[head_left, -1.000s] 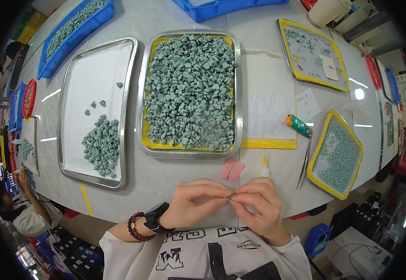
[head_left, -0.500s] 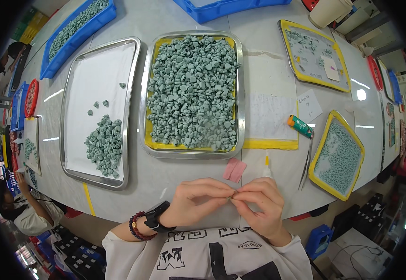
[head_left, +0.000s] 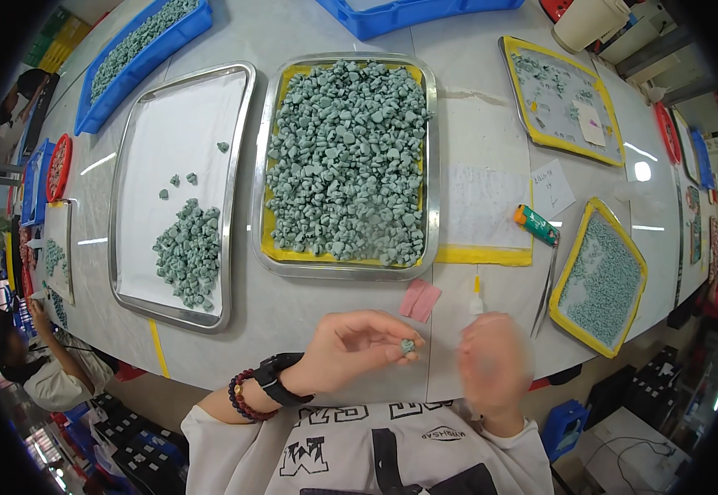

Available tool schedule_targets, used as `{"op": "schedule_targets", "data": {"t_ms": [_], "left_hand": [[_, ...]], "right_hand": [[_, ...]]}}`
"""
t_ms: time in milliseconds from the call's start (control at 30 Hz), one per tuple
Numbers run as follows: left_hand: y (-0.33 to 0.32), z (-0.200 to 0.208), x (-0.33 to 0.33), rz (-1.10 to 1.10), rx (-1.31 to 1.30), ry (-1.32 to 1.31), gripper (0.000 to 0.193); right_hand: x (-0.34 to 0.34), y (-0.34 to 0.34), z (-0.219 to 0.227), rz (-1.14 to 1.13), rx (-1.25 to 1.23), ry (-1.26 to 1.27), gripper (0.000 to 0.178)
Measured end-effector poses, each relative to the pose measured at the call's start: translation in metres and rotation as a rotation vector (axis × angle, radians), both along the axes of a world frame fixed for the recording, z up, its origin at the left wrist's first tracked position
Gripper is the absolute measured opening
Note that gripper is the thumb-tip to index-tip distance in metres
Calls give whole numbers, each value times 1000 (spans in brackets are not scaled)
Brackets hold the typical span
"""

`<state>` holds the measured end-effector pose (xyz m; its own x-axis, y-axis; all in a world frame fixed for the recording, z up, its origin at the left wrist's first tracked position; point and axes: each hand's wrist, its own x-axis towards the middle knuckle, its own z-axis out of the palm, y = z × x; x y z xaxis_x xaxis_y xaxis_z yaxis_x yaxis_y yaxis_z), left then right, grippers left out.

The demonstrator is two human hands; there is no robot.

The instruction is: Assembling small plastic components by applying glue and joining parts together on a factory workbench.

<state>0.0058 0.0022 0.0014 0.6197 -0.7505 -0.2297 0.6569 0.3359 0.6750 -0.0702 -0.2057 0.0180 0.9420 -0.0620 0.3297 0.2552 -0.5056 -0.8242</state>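
Note:
Between thumb and fingertips, my left hand (head_left: 357,346) pinches a small grey-green stone piece (head_left: 408,346) above the table's near edge. My right hand (head_left: 493,363) is apart from it to the right, and motion smears its fingers. Just beyond my right hand stands a small white glue bottle (head_left: 477,299) with a yellow tip. A pink cloth scrap (head_left: 420,300) lies past my left fingertips. Farther off, a metal tray (head_left: 347,270) lined in yellow is heaped with grey-green stone pieces (head_left: 346,161). The white-lined tray (head_left: 140,173) to its left holds a smaller pile (head_left: 190,256) and several strays.
On the right lie a green-and-orange lighter (head_left: 536,224), metal tweezers (head_left: 543,289) and a yellow-edged tray (head_left: 602,276) of tiny stones. Another yellow-edged tray (head_left: 565,103) is beyond. Blue bins (head_left: 136,62) stand at the back. Another person (head_left: 45,351) works at far left.
My hands were together at the fingertips; now they are apart. My right hand has moved right and slightly down, while the stone piece stays in my left fingers. The view has shifted slightly.

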Motion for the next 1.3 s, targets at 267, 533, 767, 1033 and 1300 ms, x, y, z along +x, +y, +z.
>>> {"op": "schedule_targets", "data": {"t_ms": [267, 533, 767, 1033, 1300], "left_hand": [[3, 0, 1, -87, 3, 124, 21], [0, 12, 2, 76, 128, -166, 22], [76, 27, 56, 661, 1370, -1227, 27], [24, 14, 72, 263, 1276, -1523, 16], [20, 17, 82, 158, 1230, -1407, 14]], "right_hand": [[0, -24, 17, 60, -644, 350, 65], [-4, -24, -9, 69, -99, 110, 69], [-14, -12, -19, 99, 324, -69, 53], [-4, -4, -8, 96, 244, -62, 53], [-10, -6, -19, -53, 425, -124, 57]]}}
